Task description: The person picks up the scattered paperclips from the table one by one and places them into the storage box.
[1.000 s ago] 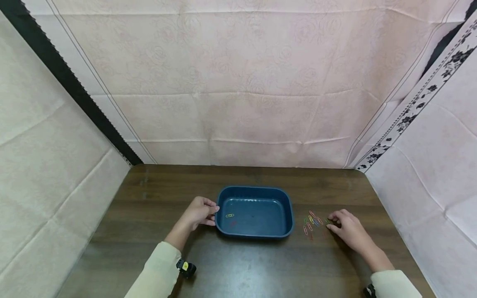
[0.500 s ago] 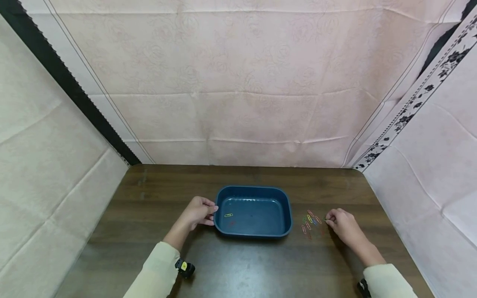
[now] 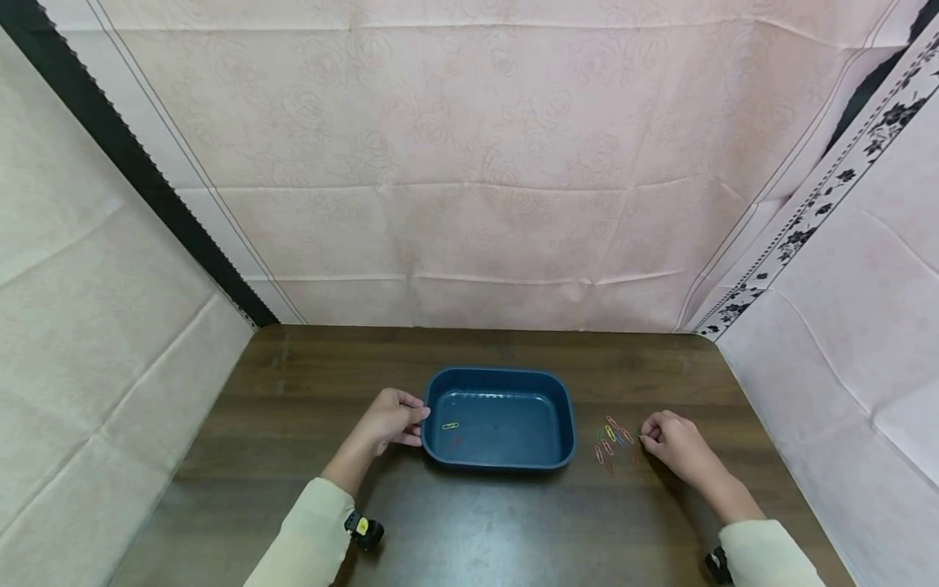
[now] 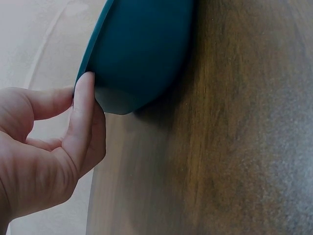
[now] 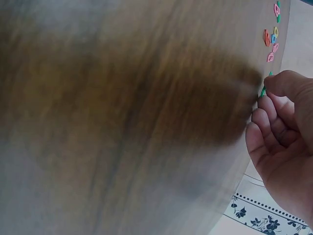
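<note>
A left hand (image 3: 391, 420) pinching a blue tray (image 3: 506, 428) by its rim, a right hand (image 3: 678, 444) pinching a green paper clip (image 5: 264, 91), loose clips (image 3: 609, 432) (pinks among them) nearby on the table (image 3: 469, 522).

Here on the table (image 3: 469, 522) sits the tray (image 3: 506, 432), the left hand (image 3: 389, 418) at its left rim, a paper clip (image 3: 451, 425) inside near that end, loose clips (image 3: 610, 431) just off its right side, the right hand (image 3: 675, 444) right beyond them, cloth (image 3: 469, 163) behind it all.
</note>
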Tool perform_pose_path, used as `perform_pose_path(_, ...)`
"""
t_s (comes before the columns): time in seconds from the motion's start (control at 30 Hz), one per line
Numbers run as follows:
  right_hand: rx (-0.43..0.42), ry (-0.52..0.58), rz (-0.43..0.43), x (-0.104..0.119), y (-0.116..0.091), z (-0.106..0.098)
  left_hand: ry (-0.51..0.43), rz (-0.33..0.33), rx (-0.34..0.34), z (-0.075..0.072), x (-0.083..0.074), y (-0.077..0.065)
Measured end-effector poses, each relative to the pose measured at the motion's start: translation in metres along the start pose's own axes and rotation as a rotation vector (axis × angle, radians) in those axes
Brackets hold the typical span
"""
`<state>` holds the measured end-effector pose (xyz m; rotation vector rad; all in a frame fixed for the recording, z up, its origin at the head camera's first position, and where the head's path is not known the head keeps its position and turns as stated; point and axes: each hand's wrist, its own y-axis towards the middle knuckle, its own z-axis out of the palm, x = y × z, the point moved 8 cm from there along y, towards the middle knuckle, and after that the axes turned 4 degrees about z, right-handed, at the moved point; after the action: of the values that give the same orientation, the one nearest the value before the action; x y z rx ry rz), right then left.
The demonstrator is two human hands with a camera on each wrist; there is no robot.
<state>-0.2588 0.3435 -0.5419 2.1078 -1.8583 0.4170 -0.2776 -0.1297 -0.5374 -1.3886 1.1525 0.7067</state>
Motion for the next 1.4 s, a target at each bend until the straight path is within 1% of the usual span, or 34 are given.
perform_pose_path(0.23, -0.042, 0.012, -0.034, 0.004, 0.000, -0.005, -0.002, 0.006, -0.003, 0.000, 0.001, 0.000)
perform_pose_path(0.37, -0.075, 0.026, -0.066, 0.011, 0.002, -0.011, 0.001, 0.004, -0.010, -0.001, 0.000, 0.000)
perform_pose_path(0.5, -0.091, 0.035, -0.079, 0.019, 0.004, -0.017, 0.005, 0.008, -0.009, -0.001, 0.001, 0.000)
perform_pose_path(0.67, -0.132, 0.025, -0.130, 0.036, 0.008, -0.026, 0.001, 0.009, -0.005, 0.000, 0.002, 0.000)
perform_pose_path(0.87, -0.158, 0.053, -0.186, 0.061, 0.013, -0.036, 0.003, 0.008, -0.008, 0.000, 0.001, -0.001)
perform_pose_path(1.0, -0.186, 0.061, -0.250, 0.075, 0.017, -0.041, 0.005, 0.004, -0.008, 0.000, 0.001, 0.000)
perform_pose_path(1.3, -0.195, 0.075, -0.352, 0.107, 0.027, -0.048, 0.000, 0.007, -0.002, -0.001, 0.000, 0.000)
perform_pose_path(1.4, -0.175, 0.078, -0.374, 0.117, 0.032, -0.049, -0.001, 0.002, -0.003, 0.000, 0.000, 0.000)
